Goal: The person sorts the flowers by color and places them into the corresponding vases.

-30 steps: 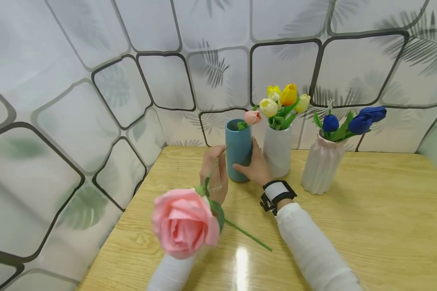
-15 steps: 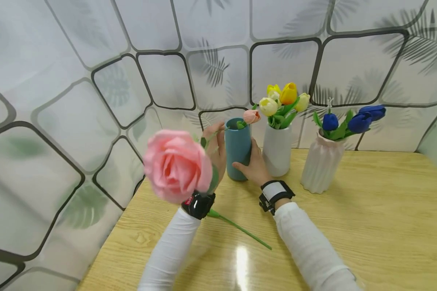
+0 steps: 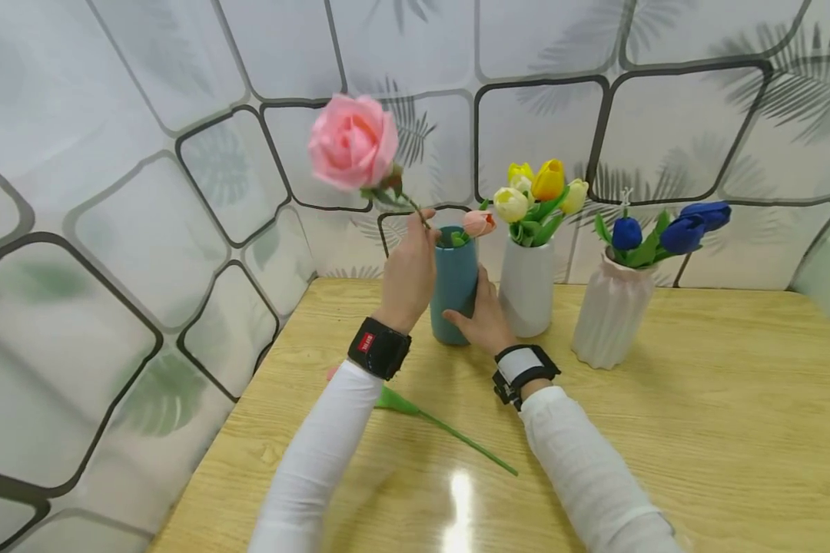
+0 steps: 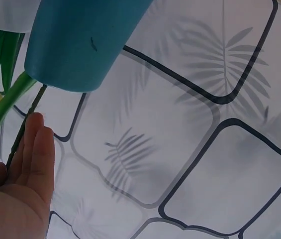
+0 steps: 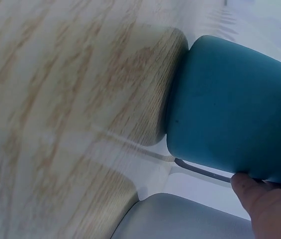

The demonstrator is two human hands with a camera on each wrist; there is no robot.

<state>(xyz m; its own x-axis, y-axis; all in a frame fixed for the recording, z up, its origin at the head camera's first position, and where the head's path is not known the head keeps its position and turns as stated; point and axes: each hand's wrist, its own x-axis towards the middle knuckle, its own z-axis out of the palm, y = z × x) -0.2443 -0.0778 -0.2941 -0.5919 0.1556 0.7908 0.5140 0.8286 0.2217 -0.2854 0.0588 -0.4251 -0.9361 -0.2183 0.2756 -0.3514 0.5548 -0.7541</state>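
A pink rose tilts to the upper left above the blue vase. My left hand pinches its thin stem beside the vase's mouth. In the left wrist view the stem runs from the fingers to the vase rim, its lower end out of sight inside. My right hand grips the vase low on its right side; its fingertips are partly hidden behind. The right wrist view has that hand against the blue wall. A pink tulip leans out of the same vase.
A white vase with yellow and cream tulips stands close on the right. Farther right is a pleated pale vase with blue tulips. Another pink flower with a green stem lies on the wooden table, partly under my left forearm.
My left hand has raised the rose from low in front of the vase and turned it upright, bringing its stem to the vase's mouth. My right hand stays on the vase.
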